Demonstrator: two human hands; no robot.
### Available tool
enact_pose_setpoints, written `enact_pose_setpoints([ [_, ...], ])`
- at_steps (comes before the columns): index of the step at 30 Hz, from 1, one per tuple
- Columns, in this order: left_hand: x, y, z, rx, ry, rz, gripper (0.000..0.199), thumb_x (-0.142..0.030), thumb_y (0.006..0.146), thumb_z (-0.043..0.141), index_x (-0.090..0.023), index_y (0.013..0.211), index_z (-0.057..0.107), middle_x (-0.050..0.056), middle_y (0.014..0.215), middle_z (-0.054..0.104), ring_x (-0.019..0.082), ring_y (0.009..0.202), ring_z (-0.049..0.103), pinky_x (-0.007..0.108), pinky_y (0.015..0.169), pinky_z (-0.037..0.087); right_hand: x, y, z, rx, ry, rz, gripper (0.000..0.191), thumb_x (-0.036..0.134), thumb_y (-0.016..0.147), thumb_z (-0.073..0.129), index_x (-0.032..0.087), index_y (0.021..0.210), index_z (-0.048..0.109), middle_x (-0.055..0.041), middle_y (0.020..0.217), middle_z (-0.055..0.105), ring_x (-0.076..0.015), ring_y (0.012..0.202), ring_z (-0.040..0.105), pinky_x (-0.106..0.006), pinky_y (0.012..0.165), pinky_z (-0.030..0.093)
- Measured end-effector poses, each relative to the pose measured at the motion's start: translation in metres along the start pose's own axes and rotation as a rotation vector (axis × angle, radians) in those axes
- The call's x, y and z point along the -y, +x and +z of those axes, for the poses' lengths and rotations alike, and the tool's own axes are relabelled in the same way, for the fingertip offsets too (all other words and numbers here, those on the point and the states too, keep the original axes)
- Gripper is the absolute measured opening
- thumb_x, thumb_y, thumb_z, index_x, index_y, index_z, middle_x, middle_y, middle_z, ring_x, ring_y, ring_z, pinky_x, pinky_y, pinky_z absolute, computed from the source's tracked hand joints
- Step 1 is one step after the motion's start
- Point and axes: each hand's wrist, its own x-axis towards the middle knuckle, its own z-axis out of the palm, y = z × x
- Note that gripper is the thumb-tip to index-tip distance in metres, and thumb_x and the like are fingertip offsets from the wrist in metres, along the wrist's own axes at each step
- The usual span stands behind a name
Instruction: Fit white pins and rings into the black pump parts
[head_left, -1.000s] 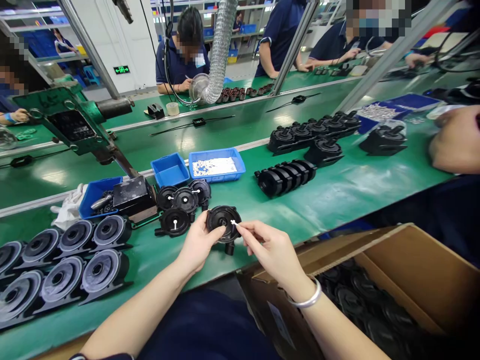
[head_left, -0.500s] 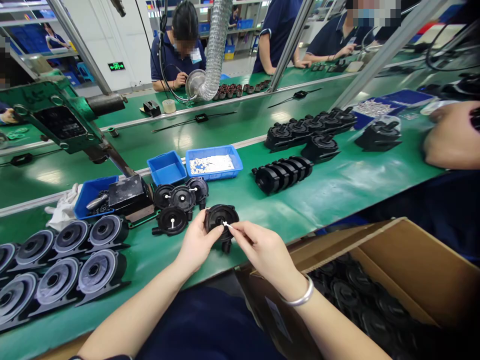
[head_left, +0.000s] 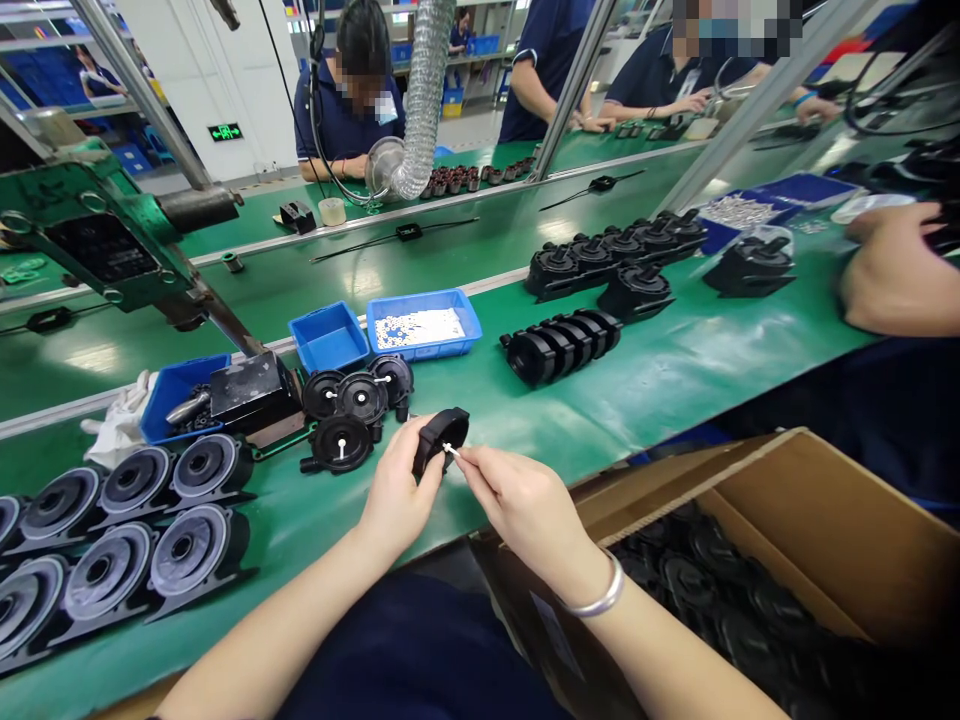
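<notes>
So left hand [head_left: 397, 485] grips a tilted cover [head_left: 444, 424] nearer than the parts tray [head_left: 442, 351]; right hand [head_left: 529, 500] pinches a pin [head_left: 451, 451] at it, seating hard to tell. Four covers [head_left: 324, 443] by the tray already show white bits; this one's unfinished.
</notes>
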Motion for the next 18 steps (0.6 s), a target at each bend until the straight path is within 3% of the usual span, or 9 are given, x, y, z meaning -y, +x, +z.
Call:
enact_pose_setpoints([
  [7,0.001,0.0,-0.002,0.033,0.114,0.105,0.041,-0.016,0.094,0.047,-0.022,0.134,0.051,0.009,0.133,0.059,0.021,0.128,0.052,0.04,0.113,0.039,0.003,0.004,0.004,0.0,-0.077,-0.062,0.029,0.019,0.105,0.037,0.016,0.086,0.059,-0.0065,0.076,0.064,-0.0181,0.067,0.058,-0.031,0.064,0.04],
  [18,0.004,-0.002,-0.006,0.006,0.173,0.122,0.047,-0.01,0.089,0.046,-0.02,0.135,0.051,0.01,0.134,0.059,0.021,0.128,0.053,0.04,0.112,0.042,0.0,0.008,0.021,-0.101,0.001,-0.105,0.025,0.017,0.103,0.039,0.014,0.09,0.06,-0.009,0.08,0.066,-0.0191,0.072,0.061,-0.031,0.068,0.045],
])
